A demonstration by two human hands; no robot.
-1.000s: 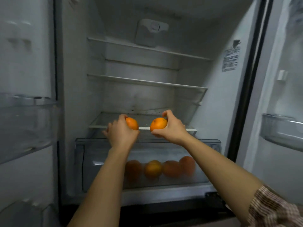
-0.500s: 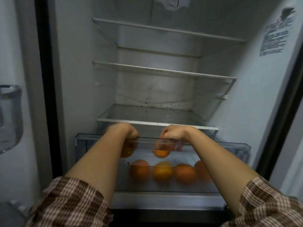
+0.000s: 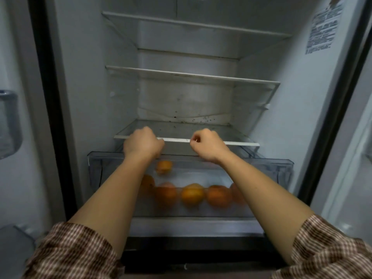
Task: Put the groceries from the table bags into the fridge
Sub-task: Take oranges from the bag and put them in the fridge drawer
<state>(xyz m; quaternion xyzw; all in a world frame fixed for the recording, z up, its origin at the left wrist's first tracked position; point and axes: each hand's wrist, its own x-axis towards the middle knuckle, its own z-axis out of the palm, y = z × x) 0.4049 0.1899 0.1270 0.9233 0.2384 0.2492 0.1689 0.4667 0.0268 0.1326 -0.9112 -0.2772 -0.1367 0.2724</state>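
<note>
left grip (image 3: 143, 142): curled fist, back uppermost, above the left part of the drawer (image 3: 281, 170) rim; fingertips tucked under and out of sight; contents, if any, not discernible.

right grip (image 3: 207, 147): curled likewise, thumb against bent forefinger, nothing visible inside; level with the left grip, apart from it, above the drawer's middle.

orange (image 3: 164, 167): inside the drawer, just below the left grip and slightly to its right, not touching it; blurred; higher in view than the others.

row of oranges (image 3: 192, 195): about five, side by side along the drawer's front wall, touching or nearly so; well below both grips; end fruits partly hidden behind the forearms.

Materials and shapes: oranges round, skins matt, some deeper red-orange, one yellower. Drawer a clear greyish plastic box with a broad flat rim, standing out from under the lowest shelf (image 3: 241, 143). Shelf a glass pane with white front strip, dark specks toward the back. Two upper shelves (image 3: 191, 76) of the same make.

Surroundings: fridge (image 3: 84, 77) walls white and smooth; printed label (image 3: 322, 31) on the right wall, text too small to read; clear plastic bin (image 3: 9, 121) on the door at far left; brown-and-white plaid sleeves (image 3: 76, 252) ending near the elbows.

Obstructions: both forearms across the drawer front; shelf strip directly behind both grips.
</note>
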